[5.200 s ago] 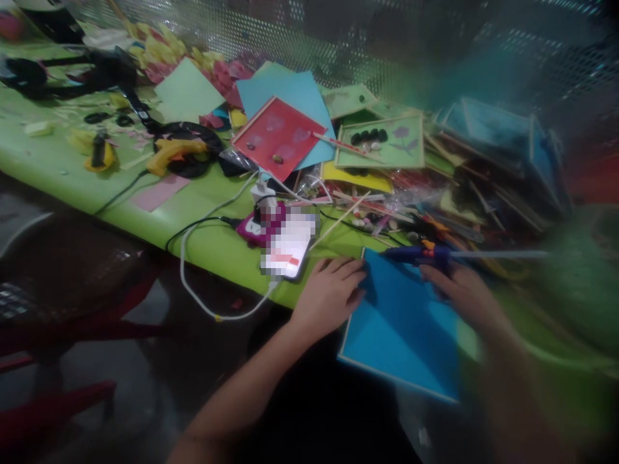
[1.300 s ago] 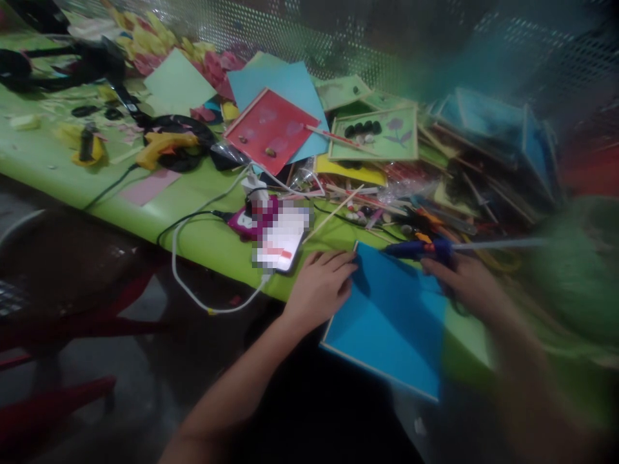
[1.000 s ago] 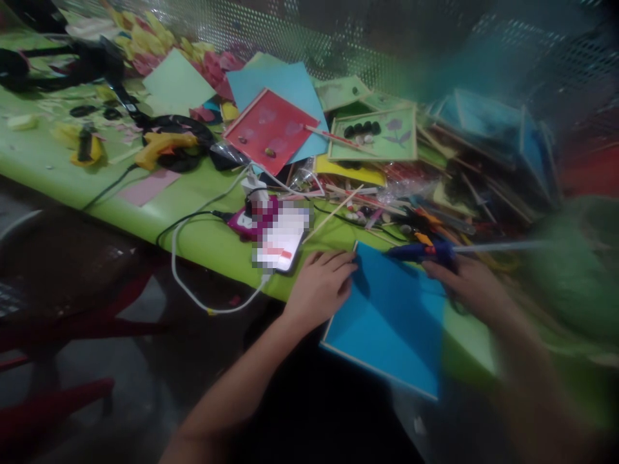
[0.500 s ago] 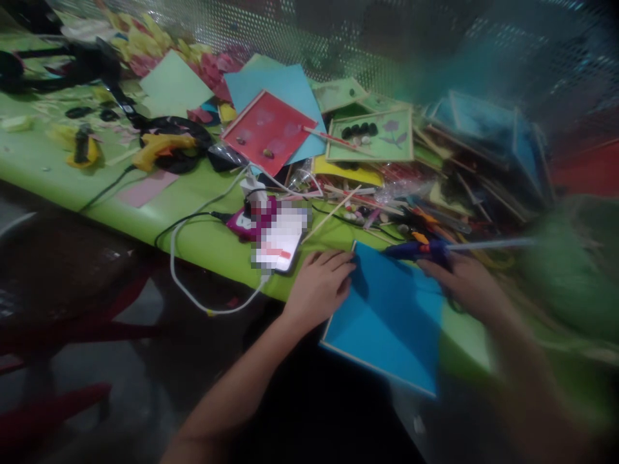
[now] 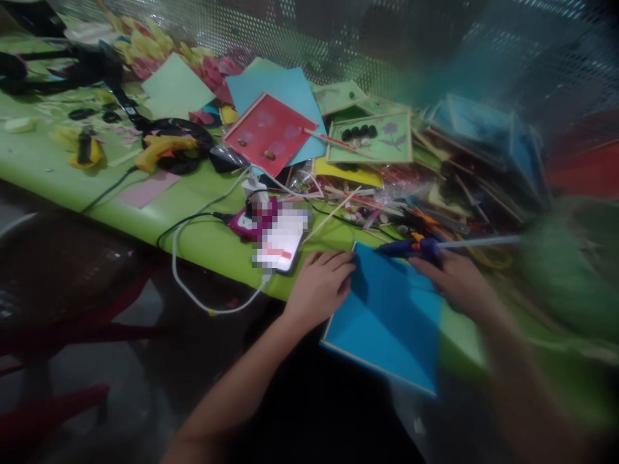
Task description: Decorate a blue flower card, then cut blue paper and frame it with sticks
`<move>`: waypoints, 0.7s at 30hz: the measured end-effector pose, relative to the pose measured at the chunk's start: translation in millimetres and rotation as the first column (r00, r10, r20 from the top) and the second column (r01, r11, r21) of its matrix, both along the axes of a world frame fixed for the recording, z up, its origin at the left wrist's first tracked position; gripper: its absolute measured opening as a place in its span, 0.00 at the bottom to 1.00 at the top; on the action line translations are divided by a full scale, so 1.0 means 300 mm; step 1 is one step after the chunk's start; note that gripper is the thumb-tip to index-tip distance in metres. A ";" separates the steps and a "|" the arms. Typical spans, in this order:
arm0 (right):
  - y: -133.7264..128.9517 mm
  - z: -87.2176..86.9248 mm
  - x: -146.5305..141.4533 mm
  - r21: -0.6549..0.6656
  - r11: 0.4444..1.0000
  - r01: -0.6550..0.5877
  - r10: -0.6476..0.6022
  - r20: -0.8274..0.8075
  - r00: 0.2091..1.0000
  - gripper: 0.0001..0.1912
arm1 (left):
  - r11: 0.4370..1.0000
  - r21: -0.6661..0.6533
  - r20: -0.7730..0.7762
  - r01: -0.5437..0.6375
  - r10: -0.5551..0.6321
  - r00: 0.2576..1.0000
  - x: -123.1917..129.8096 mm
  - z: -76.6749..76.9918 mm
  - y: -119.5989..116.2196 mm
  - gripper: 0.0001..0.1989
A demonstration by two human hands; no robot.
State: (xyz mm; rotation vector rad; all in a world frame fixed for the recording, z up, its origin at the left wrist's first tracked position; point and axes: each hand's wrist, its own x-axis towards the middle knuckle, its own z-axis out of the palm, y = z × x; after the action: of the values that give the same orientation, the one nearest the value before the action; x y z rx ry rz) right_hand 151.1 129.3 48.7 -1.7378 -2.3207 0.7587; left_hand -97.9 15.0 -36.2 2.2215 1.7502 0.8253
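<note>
A blue square board (image 5: 391,322) with thin wooden strips along its left and lower edges lies at the front edge of the table, jutting out over it. My left hand (image 5: 323,280) grips it by the left edge, fingers bent near the upper left corner. In my right hand (image 5: 457,277) is a dark blue hot glue gun (image 5: 411,249), a pale glue stick coming out of its back. Its nozzle points left, close to the board's top edge; whether it touches is too dark to tell.
Left of the board a phone (image 5: 283,238) charges beside a purple power adapter (image 5: 249,219), its white cable hanging over the table edge. Behind lie a red framed board (image 5: 271,132), a green one with stones (image 5: 399,138), loose sticks and a yellow glue gun (image 5: 164,149).
My right hand and the glue gun have shifted a little to the left along the board's top edge. My left hand and the board stay where they were.
</note>
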 end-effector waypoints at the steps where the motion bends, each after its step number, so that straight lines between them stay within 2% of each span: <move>1: -0.001 0.002 0.001 0.001 1.000 0.003 -0.003 0.003 1.000 0.25 | 1.000 -0.001 0.000 0.002 -0.002 1.000 0.000 0.000 0.000 0.14; 8: -0.032 0.031 0.080 -0.005 0.998 0.066 -0.065 0.120 0.991 0.24 | 1.000 0.019 0.006 -0.001 0.001 1.000 0.002 0.004 0.002 0.14; 12: -0.047 0.032 0.116 -0.018 0.992 0.124 -0.120 0.133 0.984 0.26 | 1.000 0.023 -0.003 0.001 -0.001 1.000 0.002 0.003 0.003 0.13; 21: -0.042 0.018 0.098 -0.041 0.994 0.100 -0.096 0.093 0.991 0.26 | 1.000 0.025 -0.010 -0.004 0.004 1.000 -0.001 0.002 0.002 0.13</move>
State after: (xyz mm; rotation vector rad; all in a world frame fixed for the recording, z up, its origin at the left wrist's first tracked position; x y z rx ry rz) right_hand 180.4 116.6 54.2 -1.9287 -2.2705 0.7360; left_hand -98.1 15.6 -35.5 2.2424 1.7585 0.8433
